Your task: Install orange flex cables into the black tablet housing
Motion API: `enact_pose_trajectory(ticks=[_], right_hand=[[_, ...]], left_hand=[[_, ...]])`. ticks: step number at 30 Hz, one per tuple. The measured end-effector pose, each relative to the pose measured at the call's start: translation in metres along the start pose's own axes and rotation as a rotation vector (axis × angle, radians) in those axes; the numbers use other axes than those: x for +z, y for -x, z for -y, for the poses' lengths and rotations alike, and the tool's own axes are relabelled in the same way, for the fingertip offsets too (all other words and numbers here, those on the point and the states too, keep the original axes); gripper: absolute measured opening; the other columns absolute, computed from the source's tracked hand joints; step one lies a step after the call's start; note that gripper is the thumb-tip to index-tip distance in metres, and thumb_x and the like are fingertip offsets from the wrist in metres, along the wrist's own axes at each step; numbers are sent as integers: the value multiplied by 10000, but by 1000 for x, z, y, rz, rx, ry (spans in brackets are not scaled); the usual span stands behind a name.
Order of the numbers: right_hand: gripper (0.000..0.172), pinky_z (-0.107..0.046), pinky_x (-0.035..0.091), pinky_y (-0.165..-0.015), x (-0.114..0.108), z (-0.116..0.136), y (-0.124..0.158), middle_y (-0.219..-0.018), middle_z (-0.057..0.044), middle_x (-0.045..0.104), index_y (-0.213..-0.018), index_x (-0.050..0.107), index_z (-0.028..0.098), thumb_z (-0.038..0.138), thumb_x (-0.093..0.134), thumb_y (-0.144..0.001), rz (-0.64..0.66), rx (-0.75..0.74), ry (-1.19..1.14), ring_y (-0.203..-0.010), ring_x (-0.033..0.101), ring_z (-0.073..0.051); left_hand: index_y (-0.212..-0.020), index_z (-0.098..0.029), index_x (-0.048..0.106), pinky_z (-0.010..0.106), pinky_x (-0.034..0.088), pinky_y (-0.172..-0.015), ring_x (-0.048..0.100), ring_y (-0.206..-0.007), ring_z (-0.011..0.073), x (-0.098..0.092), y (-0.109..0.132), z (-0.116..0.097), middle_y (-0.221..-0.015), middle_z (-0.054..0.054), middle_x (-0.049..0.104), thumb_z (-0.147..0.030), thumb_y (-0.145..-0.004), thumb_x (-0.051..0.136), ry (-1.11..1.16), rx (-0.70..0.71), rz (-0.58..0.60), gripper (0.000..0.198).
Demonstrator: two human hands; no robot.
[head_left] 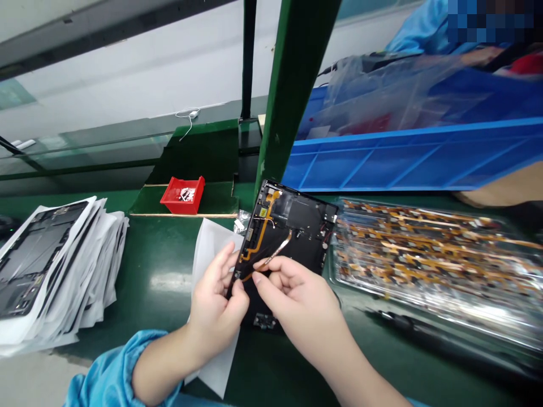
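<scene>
A black tablet housing (pixel 307 243) is tilted up in front of me, its inner side facing me. My left hand (pixel 214 308) is closed around its lower left edge, the thumb lying over the inner face. Thumb and forefinger of my right hand (pixel 303 302) pinch together over the housing, on a thin copper-coloured flex cable (pixel 280 247) that curves up to its middle. Another orange flex cable (pixel 260 234) runs along the housing's left side. Beneath lies a white sheet (pixel 212 240). My right hand hides part of the housing's lower half.
On the right stands a clear tray (pixel 424 299) of orange flex cables, with a black electric screwdriver (pixel 436 333) before it. Stacked tablet housings (pixel 38 254) between white sheets are at left. A red bin (pixel 180 206), a blue crate (pixel 382 164) and a green post (pixel 292 79) stand behind.
</scene>
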State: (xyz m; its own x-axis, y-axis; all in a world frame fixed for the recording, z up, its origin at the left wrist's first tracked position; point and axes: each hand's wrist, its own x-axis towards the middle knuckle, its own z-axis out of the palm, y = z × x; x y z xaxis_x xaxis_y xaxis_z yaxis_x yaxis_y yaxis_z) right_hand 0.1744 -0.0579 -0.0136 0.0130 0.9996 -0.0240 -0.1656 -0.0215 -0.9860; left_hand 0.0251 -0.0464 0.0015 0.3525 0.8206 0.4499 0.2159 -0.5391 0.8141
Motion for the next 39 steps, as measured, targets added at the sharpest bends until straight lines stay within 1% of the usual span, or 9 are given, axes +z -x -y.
enact_pose_trajectory(ticks=[5, 9, 13, 17, 21, 26, 32, 36, 39], right_hand=[[441, -198, 332, -474, -3, -3, -4, -545, 29, 395, -919, 640, 107, 534, 580, -828, -27, -60, -28, -478, 396, -94], [433, -197, 367, -516, -4, -6, -8, -566, 11, 424, -900, 676, 112, 526, 561, -848, -58, -99, 61, -520, 419, -97], [405, -193, 386, -554, -8, -6, -10, -592, -11, 488, -870, 695, 120, 498, 552, -863, -92, -134, 163, -556, 454, -99], [423, -181, 358, -512, -14, -4, -11, -611, -28, 520, -873, 691, 105, 513, 584, -844, -44, -122, 85, -554, 453, -98], [425, -184, 422, -528, -17, -2, -14, -686, -65, 601, -918, 691, 91, 495, 638, -800, 28, -99, -26, -569, 515, -108], [397, -181, 433, -519, -18, 1, -16, -647, -53, 572, -851, 666, 90, 480, 653, -778, 50, -95, -56, -543, 519, -101], [428, -188, 476, -550, -20, 0, -15, -753, -75, 624, -971, 676, 98, 476, 665, -768, 82, -74, -40, -609, 557, -110], [424, -196, 507, -604, -21, 1, -13, -775, -80, 637, -966, 673, 105, 470, 661, -751, 114, -49, -5, -667, 595, -126], [412, -196, 498, -601, -25, 3, -11, -765, -75, 642, -972, 667, 111, 462, 647, -757, 160, -20, 9, -658, 596, -126]], left_hand=[[-1490, -164, 383, 172, 492, -1083, 575, -1309, 136, 1, 0, -2, -1435, 125, 570, -13, -961, 474, 45, -108, -20, 557], [-1428, -121, 460, 166, 472, -1101, 563, -1322, 133, 1, -3, -3, -1432, 122, 574, -38, -944, 480, 54, -185, -45, 492], [-1361, -109, 547, 163, 480, -1090, 595, -1283, 128, -1, -9, -2, -1372, 99, 624, -59, -915, 496, 79, -236, -40, 451], [-1317, -104, 607, 234, 508, -1086, 608, -1274, 169, -7, -15, 2, -1358, 102, 633, -105, -883, 522, 128, -345, -26, 443], [-1292, -119, 648, 328, 466, -1145, 621, -1255, 200, -15, -20, 8, -1339, 92, 646, -150, -872, 520, 199, -461, 43, 441], [-1253, -164, 688, 366, 444, -1158, 621, -1252, 217, -17, -23, 9, -1319, 65, 660, -166, -877, 515, 270, -485, 87, 414], [-1251, -181, 687, 300, 468, -1127, 633, -1229, 174, -16, -22, 5, -1298, 42, 675, -181, -890, 536, 258, -485, 83, 392], [-1261, -173, 682, 269, 487, -1097, 640, -1216, 160, -16, -22, 3, -1312, 47, 667, -178, -892, 527, 229, -472, 98, 400], [-1267, -153, 672, 273, 480, -1104, 637, -1220, 164, -18, -24, 1, -1313, 56, 666, -171, -887, 521, 191, -473, 113, 410]])
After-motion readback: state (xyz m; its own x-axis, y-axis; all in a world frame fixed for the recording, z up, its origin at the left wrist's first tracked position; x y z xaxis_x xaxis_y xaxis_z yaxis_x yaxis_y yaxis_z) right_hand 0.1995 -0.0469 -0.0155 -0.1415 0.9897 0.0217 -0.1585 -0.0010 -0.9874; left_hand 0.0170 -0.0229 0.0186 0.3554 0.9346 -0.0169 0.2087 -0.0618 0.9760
